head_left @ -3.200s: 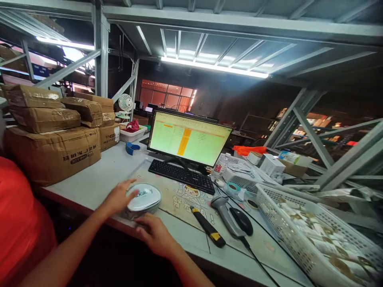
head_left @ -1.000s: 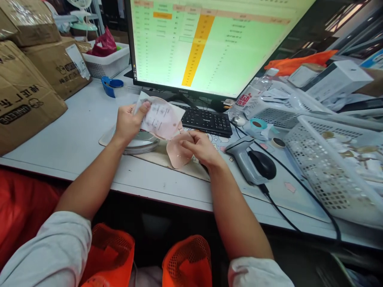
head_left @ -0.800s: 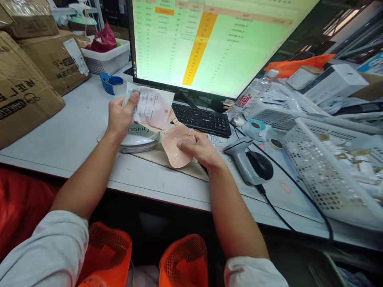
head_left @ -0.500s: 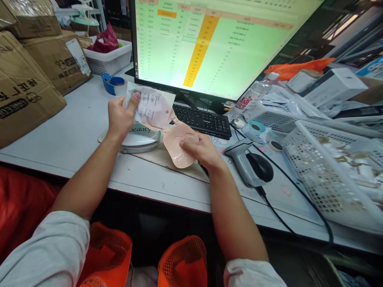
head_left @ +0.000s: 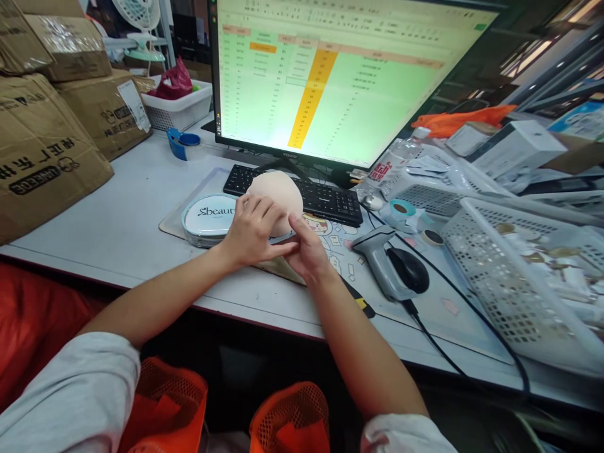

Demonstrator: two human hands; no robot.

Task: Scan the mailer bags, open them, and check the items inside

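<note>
beige cup [head_left: 275, 189], smooth and rounded, is held up in both hands above the front of the desk [head_left: 127, 220], in the head camera's view, the only one. it sits in front of the black keyboard [head_left: 333, 202], hiding part of its keys, with its domed side turned up. the left hand [head_left: 255, 228] lies across its near side, fingers bent over and pressed against it. the right hand [head_left: 309, 253] grasps its near right edge, thumb raised along the rim; its other fingers are partly hidden behind the left hand. a thin pale edge shows under the cup, too covered to tell what it is.

just left of the cup, an oval case [head_left: 207, 216] with "beauty" on its white lid lies on the printed mat [head_left: 344, 267], its right end covered by the left hand. right of the hands are a grey scanner [head_left: 377, 261], a black mouse [head_left: 408, 269] beside it, and a yellow-and-black cutter [head_left: 365, 306] partly behind the right forearm. farther right stands a white perforated basket [head_left: 491, 270]. behind the keyboard, the monitor [head_left: 264, 94] shows a table with an orange column. cardboard boxes [head_left: 42, 157] are stacked at the far left.
</note>
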